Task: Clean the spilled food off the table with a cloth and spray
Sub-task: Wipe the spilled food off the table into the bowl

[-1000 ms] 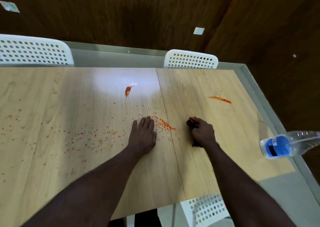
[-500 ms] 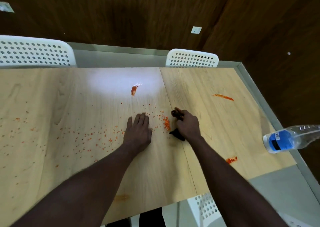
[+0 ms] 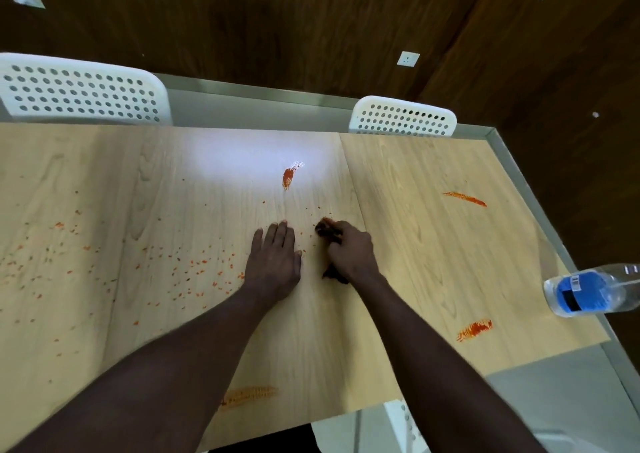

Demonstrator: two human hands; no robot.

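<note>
Cloth (image 3: pixel 327 230), clenched in right hand (image 3: pixel 351 250), is dragged leftward to centre frame, up beside flat-pressed left hand (image 3: pixel 275 262). Crumbs (image 3: pixel 201 265) at left are yet unwiped.

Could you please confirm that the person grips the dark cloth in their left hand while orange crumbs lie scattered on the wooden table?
Not quite: the head view shows the right hand gripping the dark cloth, not the left. The left hand lies flat on the wooden table, holding nothing. The orange crumbs are indeed scattered there.
</note>
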